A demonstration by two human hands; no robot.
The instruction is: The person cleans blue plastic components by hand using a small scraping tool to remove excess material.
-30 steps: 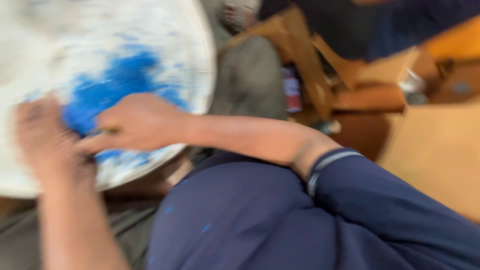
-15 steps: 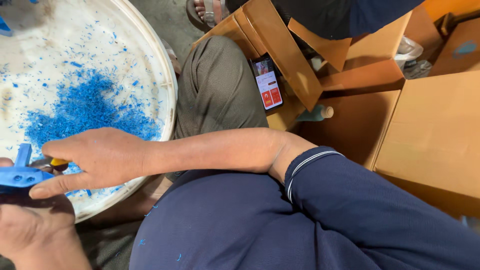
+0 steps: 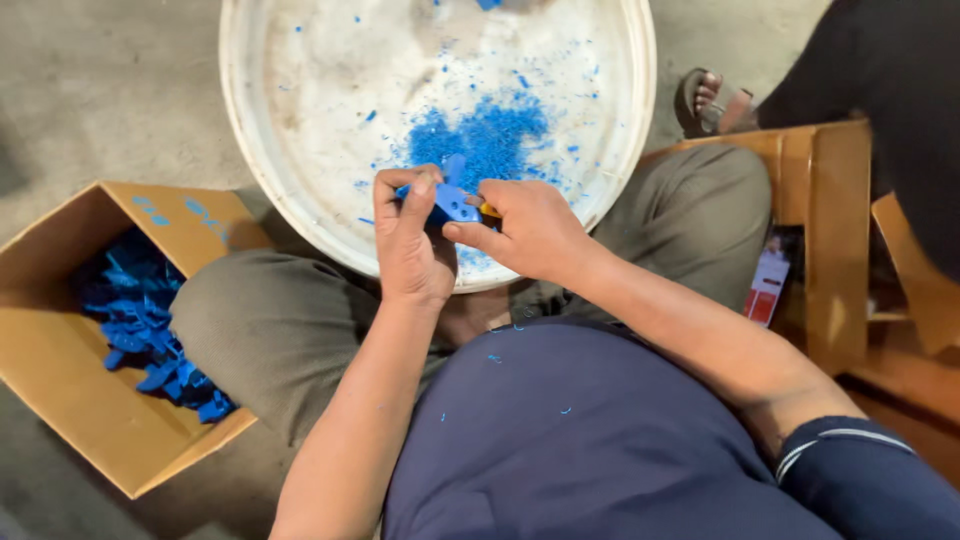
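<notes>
1. Over the near rim of the round white basin, both hands are meeting on one small blue plastic piece, which is sitting between them just above the basin's lower edge.
2. Left hand is wrapping the piece from the left, its fingers closed around it and the thumb pressing on top, apparently steadying it.
3. Right hand is coming in from the right, its fingers curled shut on the same piece and on something small and orange at the thumb; whether that is a tool's handle I cannot tell.
4. Holding the work over the basin seems sensible, since a heap of blue shavings is lying in the basin's middle and loose flecks are scattered across its white bottom, so scraps are probably falling there rather than on the lap.
5. An open cardboard box is sitting on the floor at the person's left knee, within easy reach, holding a pile of similar blue pieces.
6. Bare grey concrete floor is carrying everything; the person is sitting cross-legged with the basin between the knees.
7. More folded cardboard is lying to the right, and another person's sandalled foot is showing near the basin's far right edge.
</notes>
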